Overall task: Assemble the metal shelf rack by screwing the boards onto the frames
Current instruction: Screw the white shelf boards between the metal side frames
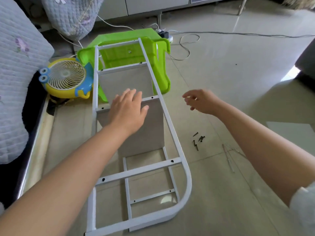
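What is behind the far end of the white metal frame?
A bright green plastic stool lies tipped over behind the white metal frame, showing through its top rungs. The frame's bars and a grey board cover part of the stool.

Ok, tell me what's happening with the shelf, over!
Left hand flat on a board in the white frame. Right hand open, empty, above the floor. Loose screws lie beside the frame. Nothing blocking.

The left hand (128, 109) hides part of a crossbar (150, 99) — right hand (202, 101) fingertips blurred.
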